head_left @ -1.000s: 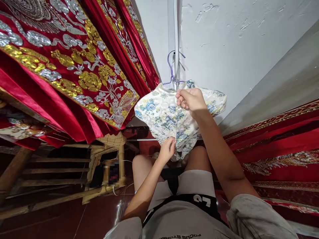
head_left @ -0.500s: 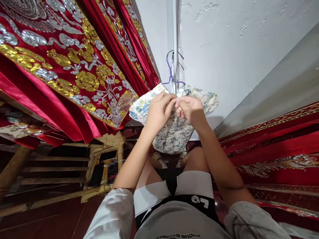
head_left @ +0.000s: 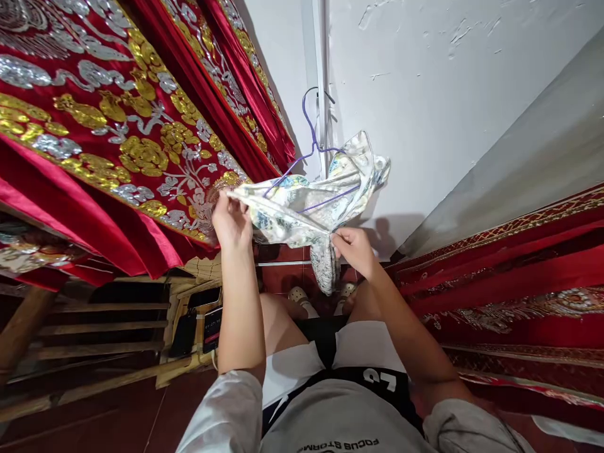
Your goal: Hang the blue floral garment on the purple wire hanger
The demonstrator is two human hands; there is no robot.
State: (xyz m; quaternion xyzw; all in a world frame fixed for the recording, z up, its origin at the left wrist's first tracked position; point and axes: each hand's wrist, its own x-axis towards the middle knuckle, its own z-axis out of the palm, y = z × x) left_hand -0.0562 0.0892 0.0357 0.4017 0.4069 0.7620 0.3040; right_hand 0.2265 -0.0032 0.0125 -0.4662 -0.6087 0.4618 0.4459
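A white floral shirt point(head_left: 292, 236) hangs on a purple wire hanger point(head_left: 311, 126), its front pulled open so the hanger's lower bar shows inside. My left hand point(head_left: 232, 220) pinches the cloth at the shirt's left end, holding it stretched outward. Lower and near the middle, my right hand point(head_left: 353, 248) has thumb and finger closed on another edge of the same shirt. The cloth between my hands is drawn taut. The shirt's lower part hangs bunched below my right fingers. The hanger's hook is caught at a pale vertical rail point(head_left: 322, 75) against the wall.
Red sequinned drapery point(head_left: 146, 151) hangs close at the left, beside my left hand. More red embroidered fabric point(head_left: 519, 308) lines the right side. A bamboo chair point(head_left: 108, 308) stands at lower left, with a phone point(head_left: 212, 327) on it. A white wall point(head_left: 425, 113) is ahead.
My hands have moved apart, the left going left and the right slightly down. The shirt's front has been spread open, uncovering the hanger's bar, and its body has swung and bunched.
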